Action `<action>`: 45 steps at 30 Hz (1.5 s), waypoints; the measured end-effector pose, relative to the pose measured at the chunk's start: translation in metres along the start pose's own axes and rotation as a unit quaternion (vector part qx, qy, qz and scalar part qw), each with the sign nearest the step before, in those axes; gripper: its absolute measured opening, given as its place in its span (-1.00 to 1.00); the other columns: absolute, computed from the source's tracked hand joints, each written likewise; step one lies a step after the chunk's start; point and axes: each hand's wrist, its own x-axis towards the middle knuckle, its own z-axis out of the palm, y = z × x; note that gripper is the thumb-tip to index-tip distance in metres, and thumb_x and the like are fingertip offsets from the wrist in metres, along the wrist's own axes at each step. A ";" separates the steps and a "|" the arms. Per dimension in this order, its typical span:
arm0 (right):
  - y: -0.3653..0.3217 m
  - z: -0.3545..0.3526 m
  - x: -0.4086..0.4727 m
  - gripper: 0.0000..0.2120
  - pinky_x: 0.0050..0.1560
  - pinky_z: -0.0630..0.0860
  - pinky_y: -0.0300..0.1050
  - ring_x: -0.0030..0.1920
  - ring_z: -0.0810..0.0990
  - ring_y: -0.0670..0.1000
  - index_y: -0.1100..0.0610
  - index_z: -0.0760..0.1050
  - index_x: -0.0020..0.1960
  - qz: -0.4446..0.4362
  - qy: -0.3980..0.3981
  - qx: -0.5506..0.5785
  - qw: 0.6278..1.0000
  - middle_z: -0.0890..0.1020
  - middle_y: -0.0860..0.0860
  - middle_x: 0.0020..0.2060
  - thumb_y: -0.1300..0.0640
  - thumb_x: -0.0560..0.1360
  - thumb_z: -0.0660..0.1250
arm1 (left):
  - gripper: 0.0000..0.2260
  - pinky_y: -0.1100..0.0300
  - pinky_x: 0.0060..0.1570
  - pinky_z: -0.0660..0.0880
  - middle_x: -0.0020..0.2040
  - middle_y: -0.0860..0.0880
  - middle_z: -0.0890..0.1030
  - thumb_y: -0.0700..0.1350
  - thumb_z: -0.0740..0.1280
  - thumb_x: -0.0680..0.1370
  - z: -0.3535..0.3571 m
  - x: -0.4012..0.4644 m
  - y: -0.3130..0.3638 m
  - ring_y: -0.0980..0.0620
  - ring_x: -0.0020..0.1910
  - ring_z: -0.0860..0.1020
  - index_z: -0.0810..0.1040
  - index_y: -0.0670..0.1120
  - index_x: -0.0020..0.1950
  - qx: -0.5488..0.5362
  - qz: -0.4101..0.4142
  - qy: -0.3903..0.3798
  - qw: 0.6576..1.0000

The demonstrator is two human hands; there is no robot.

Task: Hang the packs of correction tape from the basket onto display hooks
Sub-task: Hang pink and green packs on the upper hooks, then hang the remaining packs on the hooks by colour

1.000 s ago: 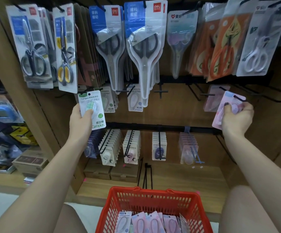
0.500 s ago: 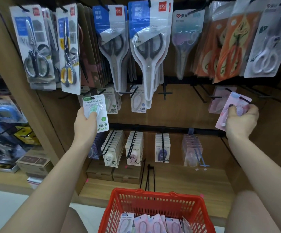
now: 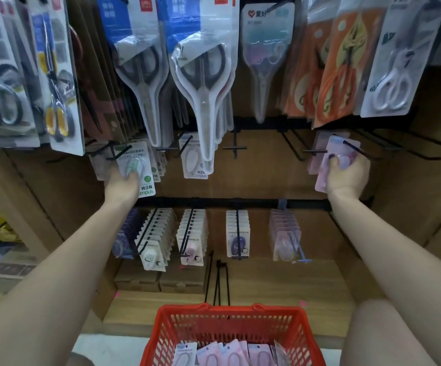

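Observation:
My left hand (image 3: 123,184) grips a white-and-green correction tape pack (image 3: 138,169), whose top sits at a black display hook (image 3: 120,154) on the middle rail, left side. My right hand (image 3: 346,173) grips a pink correction tape pack (image 3: 331,154), with a black hook (image 3: 352,147) passing through its top at the right of the same rail. A red basket (image 3: 230,326) at the bottom centre holds several more pink and white packs (image 3: 230,353).
Scissors in blister packs (image 3: 203,83) hang along the top row, overlapping the middle hooks. Bare hooks (image 3: 235,147) stick out at mid rail. A lower rail carries full rows of correction tape (image 3: 191,239). Cardboard boxes (image 3: 158,280) sit on the wooden shelf.
Both hands have risen and pushed toward the rail. The green pack has reached its left hook and the pink pack has slid onto the right hook. The view has moved closer.

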 end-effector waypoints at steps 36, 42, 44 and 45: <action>0.299 -0.030 -0.326 -0.74 0.05 0.56 -0.04 0.13 0.65 0.17 0.19 0.55 0.25 0.173 -0.515 -0.299 0.785 0.69 0.14 0.13 0.18 0.58 0.36 | -0.65 0.00 0.01 0.47 0.24 -0.19 0.53 -0.05 0.35 0.62 0.124 -0.285 -0.285 -0.23 0.18 0.56 0.40 -0.15 0.35 0.307 -0.077 -0.389 0.865; 0.348 -0.050 -0.342 -0.61 -0.06 0.41 -0.12 0.24 0.58 0.19 0.17 0.42 0.42 0.173 -0.611 -0.431 0.641 0.56 0.17 0.30 0.10 0.62 0.31 | -0.34 -0.18 0.51 0.25 0.58 -0.07 0.29 0.10 0.37 0.58 0.128 -0.310 -0.343 -0.17 0.52 0.36 0.16 0.13 0.63 0.431 -0.127 -0.547 0.706; 0.358 -0.047 -0.350 -0.55 -0.09 0.37 -0.14 0.23 0.59 0.19 0.19 0.38 0.44 0.184 -0.604 -0.439 0.639 0.55 0.17 0.29 0.05 0.61 0.34 | -0.36 -0.15 0.40 0.40 0.57 -0.05 0.26 0.02 0.39 0.58 0.135 -0.319 -0.348 -0.17 0.51 0.34 0.21 0.14 0.61 0.414 -0.094 -0.579 0.696; 0.361 -0.047 -0.354 -0.51 -0.09 0.38 -0.13 0.24 0.59 0.19 0.20 0.36 0.45 0.192 -0.602 -0.445 0.635 0.55 0.18 0.31 0.03 0.61 0.35 | -0.40 -0.12 0.30 0.48 0.51 -0.05 0.29 -0.01 0.39 0.57 0.137 -0.322 -0.350 -0.19 0.48 0.36 0.26 0.11 0.57 0.417 -0.076 -0.579 0.697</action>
